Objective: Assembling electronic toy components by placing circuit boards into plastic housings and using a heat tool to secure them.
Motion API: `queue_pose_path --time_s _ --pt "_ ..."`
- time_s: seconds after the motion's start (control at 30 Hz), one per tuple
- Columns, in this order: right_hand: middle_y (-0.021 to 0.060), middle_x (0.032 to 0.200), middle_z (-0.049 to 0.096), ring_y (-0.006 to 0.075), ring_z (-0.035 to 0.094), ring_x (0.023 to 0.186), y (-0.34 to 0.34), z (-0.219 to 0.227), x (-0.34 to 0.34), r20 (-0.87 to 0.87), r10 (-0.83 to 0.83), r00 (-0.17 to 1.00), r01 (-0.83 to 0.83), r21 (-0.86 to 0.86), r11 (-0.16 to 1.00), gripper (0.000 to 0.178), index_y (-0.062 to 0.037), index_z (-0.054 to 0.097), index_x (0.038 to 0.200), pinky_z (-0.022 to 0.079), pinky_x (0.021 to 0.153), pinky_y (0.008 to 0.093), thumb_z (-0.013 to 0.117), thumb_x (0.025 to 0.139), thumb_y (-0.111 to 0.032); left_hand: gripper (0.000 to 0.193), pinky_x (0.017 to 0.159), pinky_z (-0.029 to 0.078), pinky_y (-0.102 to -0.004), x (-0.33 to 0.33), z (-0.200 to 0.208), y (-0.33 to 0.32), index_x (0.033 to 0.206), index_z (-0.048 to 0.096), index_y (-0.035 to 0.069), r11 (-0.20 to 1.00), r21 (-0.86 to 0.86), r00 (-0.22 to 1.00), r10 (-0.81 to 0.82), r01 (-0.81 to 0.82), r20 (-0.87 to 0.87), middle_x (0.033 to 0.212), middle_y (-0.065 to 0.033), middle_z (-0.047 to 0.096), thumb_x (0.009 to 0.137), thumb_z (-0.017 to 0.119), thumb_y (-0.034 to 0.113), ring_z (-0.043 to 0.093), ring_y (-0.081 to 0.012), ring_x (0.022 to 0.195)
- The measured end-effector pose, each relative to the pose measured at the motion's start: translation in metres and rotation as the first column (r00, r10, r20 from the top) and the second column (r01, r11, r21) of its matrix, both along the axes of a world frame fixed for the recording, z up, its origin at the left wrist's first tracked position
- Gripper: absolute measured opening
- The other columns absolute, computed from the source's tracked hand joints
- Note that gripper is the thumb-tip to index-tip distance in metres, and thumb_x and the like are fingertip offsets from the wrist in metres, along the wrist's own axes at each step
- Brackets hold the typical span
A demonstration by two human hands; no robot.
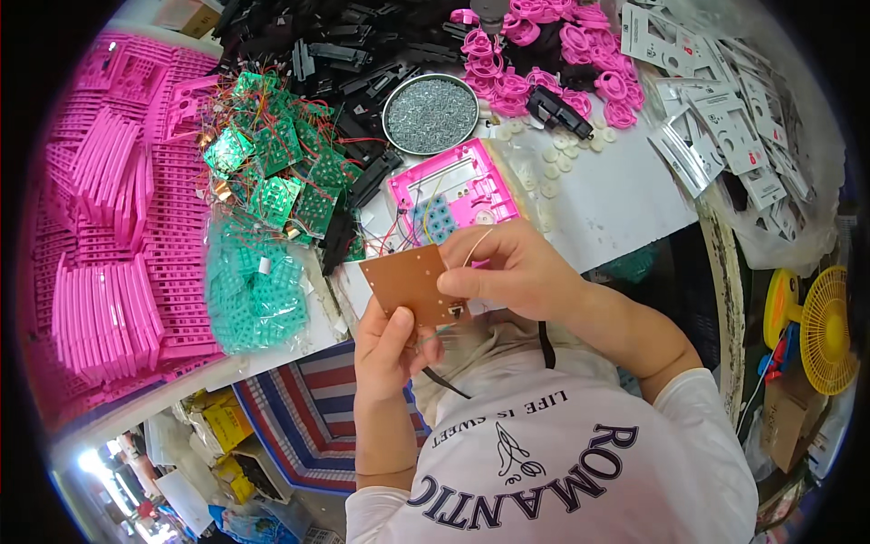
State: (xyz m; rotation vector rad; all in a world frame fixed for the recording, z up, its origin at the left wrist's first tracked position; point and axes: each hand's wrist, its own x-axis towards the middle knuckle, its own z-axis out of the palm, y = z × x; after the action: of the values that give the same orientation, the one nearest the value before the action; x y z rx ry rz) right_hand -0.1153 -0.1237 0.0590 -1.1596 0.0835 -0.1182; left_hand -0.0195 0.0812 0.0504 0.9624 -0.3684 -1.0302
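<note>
A brown circuit board (399, 283) is held up in front of my body, its plain side with small holes facing up. My left hand (388, 343) grips its lower edge, thumb on top. My right hand (507, 267) is closed at the board's right edge, thumb and fingers pinched; a thin pale wire (476, 245) sticks up by its fingers. Just beyond lies an open pink plastic casing (489, 172) with a grey-blue rubber keypad (433, 218) in it. Red and yellow wires run between casing and board. What lies under the board is hidden.
Left stand stacked pink casings (104, 313), wired green circuit boards (276, 145) and a bag of teal keypads (256, 295). A round tin of screws (430, 113) sits beyond the casing, near black parts (335, 54). Pink rings (521, 86) and silver plates (725, 118) lie right, above a yellow fan (826, 331).
</note>
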Motion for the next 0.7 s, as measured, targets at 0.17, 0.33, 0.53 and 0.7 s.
queue_pose_path --time_s 0.17,0.33,0.53,0.7 --pt "0.0052 0.091 0.067 0.0156 0.062 0.086 0.002 -0.008 0.001 0.095 -0.277 0.956 0.288 -0.129 0.949 0.015 -0.0013 0.068 0.092 0.049 0.077 0.0310 0.074 0.088 -0.015 0.046 0.073 0.056 -0.0376 -0.013 0.000 -0.017 0.143 0.040 0.001 0.981 0.083 0.984 0.177 -0.176 0.000 0.122 -0.0155 0.062 0.104 0.049 0.022 0.066 -0.0238 0.097" --pt "0.0092 0.100 0.065 0.0215 0.061 0.086 -0.003 0.001 -0.019 0.300 -0.229 0.926 0.377 -0.689 0.619 0.024 -0.0030 0.068 0.099 0.046 0.087 0.0338 0.077 0.081 -0.015 0.049 0.094 0.050 -0.0505 -0.005 -0.019 -0.014 0.145 0.037 0.005 0.971 -0.102 0.975 0.221 -0.219 0.015 0.129 -0.0119 0.057 0.103 0.050 0.026 0.060 -0.0269 0.112" --pt "0.0084 0.082 0.060 0.0141 0.058 0.077 0.035 -0.015 -0.009 0.217 -0.211 0.953 0.296 -0.518 0.803 0.017 -0.0031 0.055 0.085 0.048 0.076 0.0299 0.071 0.086 -0.009 0.044 0.104 0.044 -0.0461 -0.016 -0.026 -0.019 0.142 0.043 0.001 0.936 -0.110 0.939 0.342 -0.335 0.046 0.135 -0.0141 0.056 0.103 0.051 0.019 0.056 -0.0257 0.121" --pt "0.0080 0.066 0.058 0.0209 0.057 0.056 0.026 -0.011 -0.023 -0.103 -0.054 0.993 0.037 -0.158 0.987 0.016 -0.0028 0.055 0.101 0.043 0.055 0.0294 0.063 0.092 -0.014 0.050 0.106 0.042 -0.0448 -0.011 -0.032 -0.017 0.145 0.041 0.000 0.908 -0.245 0.905 0.387 -0.340 0.179 0.140 -0.0164 0.052 0.101 0.053 0.019 0.055 -0.0270 0.125"
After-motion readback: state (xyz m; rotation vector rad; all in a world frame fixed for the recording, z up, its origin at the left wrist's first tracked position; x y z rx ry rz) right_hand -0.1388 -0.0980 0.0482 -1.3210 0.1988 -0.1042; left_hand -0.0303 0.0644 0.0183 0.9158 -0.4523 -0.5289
